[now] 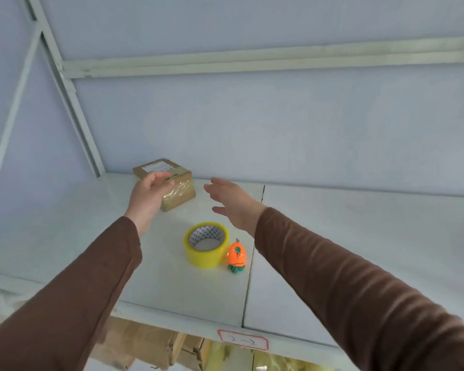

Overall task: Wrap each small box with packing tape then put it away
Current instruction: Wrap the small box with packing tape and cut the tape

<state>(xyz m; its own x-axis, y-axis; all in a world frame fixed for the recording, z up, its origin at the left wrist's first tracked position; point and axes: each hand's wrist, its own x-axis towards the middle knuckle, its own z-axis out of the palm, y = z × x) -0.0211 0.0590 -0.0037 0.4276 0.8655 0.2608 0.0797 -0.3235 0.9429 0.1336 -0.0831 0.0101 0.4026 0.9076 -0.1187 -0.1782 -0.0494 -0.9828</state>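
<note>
While hands (150, 195) hover — box (172, 183) sits shelved (332, 236).

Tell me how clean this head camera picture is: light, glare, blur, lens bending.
Head view: soft, even light with only faint shadows on the shelf; glare on the tape wrapped round the small box; left hand and right hand slightly motion-blurred; tape roll and orange carrot-shaped object fairly sharp; wide-angle lens stretches the sleeves near the frame edges.

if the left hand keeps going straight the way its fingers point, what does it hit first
Most likely the taped cardboard box: the left hand has open fingers aimed at its near side, seemingly just short of touching, though depth is unclear.
</note>
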